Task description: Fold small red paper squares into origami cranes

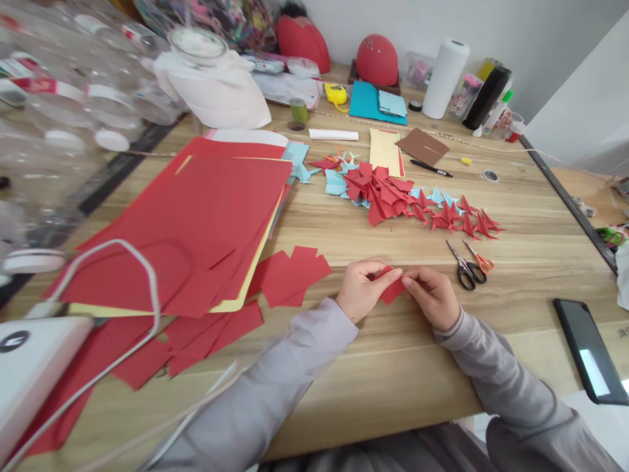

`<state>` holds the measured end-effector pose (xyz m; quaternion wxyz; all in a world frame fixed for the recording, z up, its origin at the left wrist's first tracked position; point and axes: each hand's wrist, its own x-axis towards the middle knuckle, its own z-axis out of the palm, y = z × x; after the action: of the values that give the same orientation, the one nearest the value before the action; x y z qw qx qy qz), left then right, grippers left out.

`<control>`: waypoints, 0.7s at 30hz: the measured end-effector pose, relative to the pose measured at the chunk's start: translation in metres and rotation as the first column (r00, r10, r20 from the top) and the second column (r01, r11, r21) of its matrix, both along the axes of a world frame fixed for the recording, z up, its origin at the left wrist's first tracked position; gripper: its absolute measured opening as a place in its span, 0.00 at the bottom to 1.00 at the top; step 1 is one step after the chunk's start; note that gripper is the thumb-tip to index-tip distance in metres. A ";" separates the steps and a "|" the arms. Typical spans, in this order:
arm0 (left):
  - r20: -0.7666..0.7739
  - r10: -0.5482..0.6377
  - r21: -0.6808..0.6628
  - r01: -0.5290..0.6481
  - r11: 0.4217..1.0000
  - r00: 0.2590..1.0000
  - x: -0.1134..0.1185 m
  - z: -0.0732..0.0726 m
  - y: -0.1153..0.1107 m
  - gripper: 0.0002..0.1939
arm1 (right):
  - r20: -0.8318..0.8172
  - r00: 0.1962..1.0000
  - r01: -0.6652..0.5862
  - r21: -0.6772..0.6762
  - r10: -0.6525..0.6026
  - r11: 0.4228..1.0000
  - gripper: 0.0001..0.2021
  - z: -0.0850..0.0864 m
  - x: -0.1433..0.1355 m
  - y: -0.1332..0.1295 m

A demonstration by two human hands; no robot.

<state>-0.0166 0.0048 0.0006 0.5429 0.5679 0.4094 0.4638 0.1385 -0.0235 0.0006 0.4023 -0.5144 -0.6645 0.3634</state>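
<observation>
Head view: the left hand [362,288] pinches a small piece of red paper [390,286] between thumb and fingers; the right hand [433,296] has its fingertips drawn together at the paper's right edge, though whether it grips firmly or merely touches cannot be told. The piece is held up off the wooden table [393,373], in front of the person and between the two hands. Red cut pieces [297,275] lie loose and overlapping to the left of the left hand, near a stack of large red sheets [221,216]. Beyond the hands sits a heap of folded red paper shapes [381,193], with some blue ones [436,195] among them. Black-handled scissors [469,272] lie near the right hand, beside an orange-handled pair [484,262]. Risks, as judged: the paper could crease off line, since no flat surface backs it; uneven pull from the two hands could tear or skew so small a piece; a sleeve [304,354] sweeping left could scatter the loose pieces or snag the white cable [152,282]; a careless reach to the right could meet the scissor blades, which point away from the person.
</observation>
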 end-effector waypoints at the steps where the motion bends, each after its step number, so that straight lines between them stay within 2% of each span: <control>1: -0.004 -0.001 -0.003 0.001 1.000 1.000 0.000 0.000 0.000 0.17 | -0.010 1.000 0.014 -0.001 -0.014 1.000 0.10 -0.001 0.000 0.000; 6: 0.006 0.014 -0.022 -0.014 1.000 1.000 0.000 0.001 0.000 0.17 | 0.017 1.000 -0.004 -0.006 0.004 1.000 0.10 0.000 0.001 0.001; 11: -0.013 0.037 -0.048 -0.037 0.998 0.999 0.000 0.001 0.000 0.20 | -0.040 0.999 -0.017 -0.093 0.013 0.996 0.12 0.003 0.000 0.001; 13: 0.032 0.035 -0.075 -0.033 0.997 0.999 0.000 -0.001 0.000 0.21 | -0.094 0.995 0.015 -0.128 -0.027 0.992 0.13 0.002 0.001 0.002; 17: 0.226 0.027 -0.214 0.023 0.977 0.974 0.001 -0.005 0.000 0.22 | -0.198 0.968 0.124 -0.156 -0.154 0.980 0.14 -0.001 0.003 0.005; 21: 0.183 0.000 -0.281 0.052 0.958 0.983 0.004 -0.003 -0.002 0.14 | -0.232 0.950 0.172 -0.173 -0.210 0.970 0.15 -0.001 0.003 0.007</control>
<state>-0.0123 0.0031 -0.0024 0.6599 0.4446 0.4132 0.4428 0.1418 -0.0163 -0.0003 0.4756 -0.5556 -0.5265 0.4334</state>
